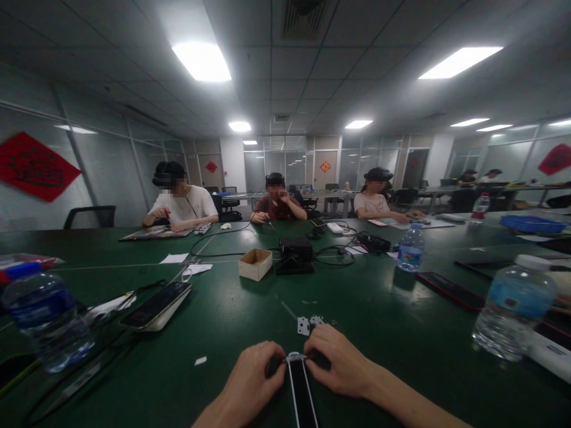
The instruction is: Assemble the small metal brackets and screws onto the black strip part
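A narrow black strip with white long edges (302, 395) runs from the table's near edge away from me. At its far end sits a small pale piece (294, 356), its exact kind too small to make out. My left hand (254, 374) is closed in a pinch on that piece's left side. From the right, my right hand (336, 359) pinches its other side with thumb and fingers. Just beyond my right fingertips lie small white plates with holes (304, 326), partly hidden by the hand. A thin clear strip (289, 309) rests behind them.
A small open box (255, 264) stands ahead beside a black device (295, 252) with cables. Phones (156, 306) and a water bottle (47, 318) are at left; more bottles (513, 309) stand at right. A white scrap (200, 361) lies near my left hand. Several people sit opposite.
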The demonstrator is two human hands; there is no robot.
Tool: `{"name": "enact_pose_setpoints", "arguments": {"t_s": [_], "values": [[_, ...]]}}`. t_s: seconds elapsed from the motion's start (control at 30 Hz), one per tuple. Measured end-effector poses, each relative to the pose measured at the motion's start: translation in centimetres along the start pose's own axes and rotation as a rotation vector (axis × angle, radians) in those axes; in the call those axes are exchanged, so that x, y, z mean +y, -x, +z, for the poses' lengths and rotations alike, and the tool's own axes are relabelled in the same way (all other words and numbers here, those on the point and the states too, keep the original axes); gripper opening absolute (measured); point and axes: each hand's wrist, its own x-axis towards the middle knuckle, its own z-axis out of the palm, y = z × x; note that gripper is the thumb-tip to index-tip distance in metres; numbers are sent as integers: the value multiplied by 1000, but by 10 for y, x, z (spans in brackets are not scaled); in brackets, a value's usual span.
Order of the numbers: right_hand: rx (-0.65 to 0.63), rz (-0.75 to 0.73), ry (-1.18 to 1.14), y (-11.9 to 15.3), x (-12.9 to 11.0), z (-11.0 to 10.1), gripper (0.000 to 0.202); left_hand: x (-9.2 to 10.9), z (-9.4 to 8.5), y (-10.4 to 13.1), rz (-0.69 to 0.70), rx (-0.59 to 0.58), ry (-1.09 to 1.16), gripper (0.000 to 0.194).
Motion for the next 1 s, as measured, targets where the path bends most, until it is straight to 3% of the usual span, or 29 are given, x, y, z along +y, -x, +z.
{"name": "enact_pose_setpoints", "arguments": {"t_s": [1.0], "values": [[5,-15,-31,-1,1,2,10,-5,4,-1,5,-7,22,13]]}}
